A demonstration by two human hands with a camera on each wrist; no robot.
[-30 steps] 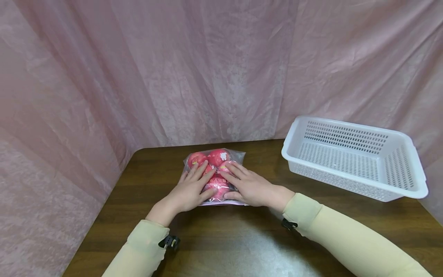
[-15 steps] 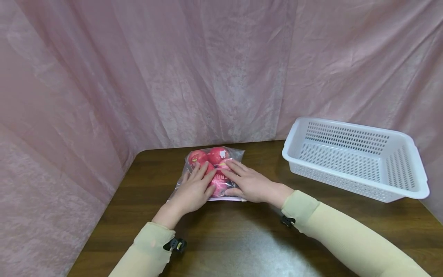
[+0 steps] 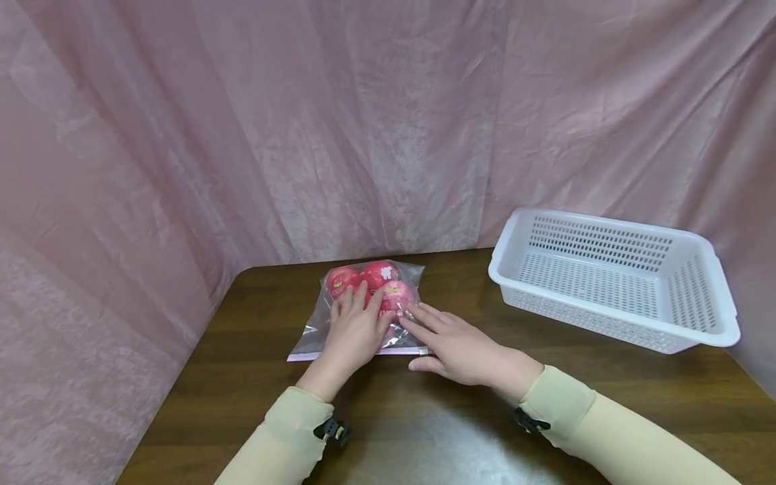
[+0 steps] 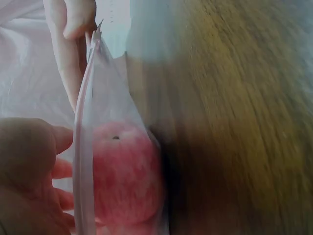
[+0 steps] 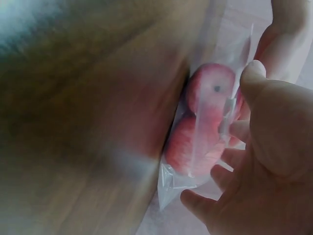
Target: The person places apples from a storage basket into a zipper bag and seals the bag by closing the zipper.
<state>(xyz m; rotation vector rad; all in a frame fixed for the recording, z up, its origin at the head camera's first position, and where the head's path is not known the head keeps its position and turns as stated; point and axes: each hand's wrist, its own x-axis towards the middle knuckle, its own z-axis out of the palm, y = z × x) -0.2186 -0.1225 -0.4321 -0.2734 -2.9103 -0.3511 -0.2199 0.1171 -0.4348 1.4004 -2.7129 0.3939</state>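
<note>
Red apples (image 3: 341, 281) lie inside a clear zip bag (image 3: 311, 335) on the table, its pale zip edge toward me. My left hand (image 3: 351, 335) rests on top of the bag with its fingers spread over the apples. At the bag's right front corner is my right hand (image 3: 457, 347), its fingers extended by the bag's side near the small slider (image 5: 227, 117). In the left wrist view, the zip edge (image 4: 83, 161) runs past my left thumb, with an apple (image 4: 128, 174) behind the film. The left palm hides part of the bag in the head view.
A white perforated plastic basket (image 3: 612, 286) stands at the right back of the brown wooden table (image 3: 224, 377). Pink curtains (image 3: 364, 135) hang behind the table and along its left side.
My left hand has shifted right over the bag, baring its left part and zip edge. The right hand has drawn back toward me, off the apples to the front right corner.
</note>
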